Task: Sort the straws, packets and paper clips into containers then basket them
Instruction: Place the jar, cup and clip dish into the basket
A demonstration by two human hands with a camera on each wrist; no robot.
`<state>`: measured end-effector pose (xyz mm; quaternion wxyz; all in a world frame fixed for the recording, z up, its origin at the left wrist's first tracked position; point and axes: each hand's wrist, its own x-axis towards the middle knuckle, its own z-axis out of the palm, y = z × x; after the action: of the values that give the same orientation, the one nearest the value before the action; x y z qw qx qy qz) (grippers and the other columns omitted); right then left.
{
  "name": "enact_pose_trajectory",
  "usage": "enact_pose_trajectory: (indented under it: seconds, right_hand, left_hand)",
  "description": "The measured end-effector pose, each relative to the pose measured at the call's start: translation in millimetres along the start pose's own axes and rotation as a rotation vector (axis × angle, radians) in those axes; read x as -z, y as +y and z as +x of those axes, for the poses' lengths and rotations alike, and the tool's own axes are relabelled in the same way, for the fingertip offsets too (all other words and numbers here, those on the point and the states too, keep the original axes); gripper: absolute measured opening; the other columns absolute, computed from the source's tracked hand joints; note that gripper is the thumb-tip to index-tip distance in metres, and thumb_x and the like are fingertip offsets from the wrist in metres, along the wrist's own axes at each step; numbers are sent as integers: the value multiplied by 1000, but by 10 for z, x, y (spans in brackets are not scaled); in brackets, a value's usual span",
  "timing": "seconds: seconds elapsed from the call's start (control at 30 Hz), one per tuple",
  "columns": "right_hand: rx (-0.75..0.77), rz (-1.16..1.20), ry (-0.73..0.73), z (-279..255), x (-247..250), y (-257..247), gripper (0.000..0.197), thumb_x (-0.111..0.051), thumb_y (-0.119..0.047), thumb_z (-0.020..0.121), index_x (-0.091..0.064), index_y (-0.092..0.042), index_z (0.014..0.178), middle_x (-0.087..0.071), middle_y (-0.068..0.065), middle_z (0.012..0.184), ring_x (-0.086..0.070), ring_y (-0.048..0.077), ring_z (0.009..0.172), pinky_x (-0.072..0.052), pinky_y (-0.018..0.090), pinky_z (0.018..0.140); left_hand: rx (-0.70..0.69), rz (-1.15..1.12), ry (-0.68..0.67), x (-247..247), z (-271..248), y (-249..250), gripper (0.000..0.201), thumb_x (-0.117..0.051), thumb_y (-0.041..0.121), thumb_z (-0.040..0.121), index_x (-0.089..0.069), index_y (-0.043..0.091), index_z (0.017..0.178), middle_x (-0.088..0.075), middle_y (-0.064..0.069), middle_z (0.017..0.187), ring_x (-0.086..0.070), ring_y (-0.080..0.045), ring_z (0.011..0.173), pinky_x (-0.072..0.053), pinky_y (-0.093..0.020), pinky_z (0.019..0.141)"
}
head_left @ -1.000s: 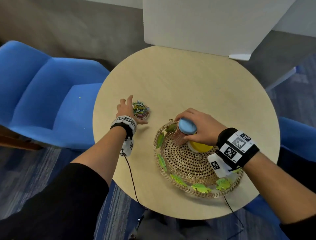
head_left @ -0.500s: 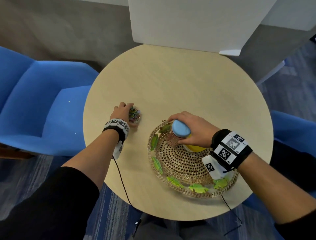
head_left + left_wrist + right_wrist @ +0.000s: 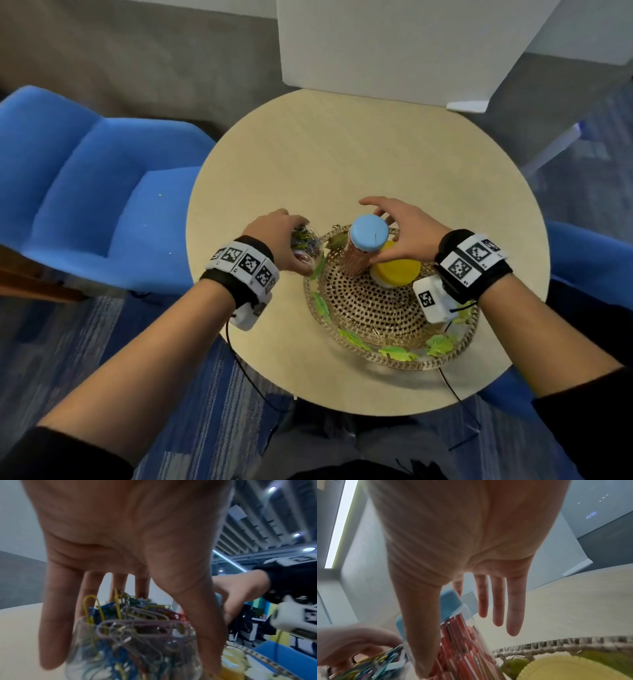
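Note:
My left hand (image 3: 291,240) grips a clear cup of coloured paper clips (image 3: 306,244) from above, fingers and thumb down its sides (image 3: 133,649), right beside the left rim of the woven basket (image 3: 394,359). Whether the cup touches the table I cannot tell. Inside the basket stand a blue-lidded clear jar of red straws (image 3: 369,233) and a lower yellow-lidded container (image 3: 397,272). My right hand (image 3: 385,222) hovers behind the blue lid with its fingers straight and spread; the thumb lies along the side of the straw jar (image 3: 458,642). The packets are not visible.
The round wooden table (image 3: 342,154) is bounded by a white panel (image 3: 394,44) at its far edge. Blue chairs stand to the left (image 3: 85,192) and right (image 3: 582,260). Wrist cables hang over the near edge. Green paper leaves line the basket rim.
My left hand has closed on the paper clip cup and brought it right to the basket's edge. My right hand has let go of the blue-lidded jar and opened.

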<state>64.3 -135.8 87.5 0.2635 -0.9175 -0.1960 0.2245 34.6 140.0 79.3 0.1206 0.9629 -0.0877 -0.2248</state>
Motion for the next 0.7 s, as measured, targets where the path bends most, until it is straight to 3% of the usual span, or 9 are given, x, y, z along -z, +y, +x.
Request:
enact_pose_trajectory:
  seconds: [0.13, 0.27, 0.4, 0.57, 0.7]
  right_hand:
    - [-11, -10, -20, -70, 67, 73, 100, -89, -37, 66, -30, -38, 147, -49, 2, 127, -58, 23, 104, -42, 28, 83]
    - [-44, -49, -25, -223, 192, 194, 97, -87, -36, 69, -30, -37, 147, -51, 2, 124, -58, 23, 103, -50, 34, 83]
    - [-89, -65, -7, -409, 242, 405, 88, -83, -36, 76, -31, -33, 148, -54, 4, 122, -61, 23, 99, -50, 37, 85]
    - [-155, -68, -21, -641, 168, 668, 80, -77, -40, 82, -32, -32, 147, -56, 4, 121, -61, 21, 96, -50, 35, 85]
    - [-181, -75, -71, -763, 44, 773, 79, -74, -40, 85, -30, -30, 150, -55, 5, 125, -57, 17, 96, -46, 31, 83]
  left_hand:
    - [-76, 21, -84, -108, -238, 351, 101, -82, 66, 54, -45, 29, 141, -55, 1, 120, -58, -22, 108, -51, -37, 89]
    - [-161, 28, -113, -252, -307, 687, 99, -84, 62, 55, -46, 29, 140, -58, 1, 124, -59, -22, 110, -52, -36, 88]
    - [-241, 47, -165, -546, -190, 993, 98, -87, 58, 54, -48, 26, 138, -60, 1, 127, -60, -22, 110, -53, -36, 88]
    - [-242, 129, -237, -963, 47, 1202, 98, -88, 50, 57, -44, 29, 142, -55, -2, 125, -60, -24, 105, -55, -40, 85]
    - [-233, 197, -214, -1167, 134, 1215, 98, -87, 46, 59, -41, 31, 144, -51, -3, 127, -59, -26, 108, -55, -38, 84]
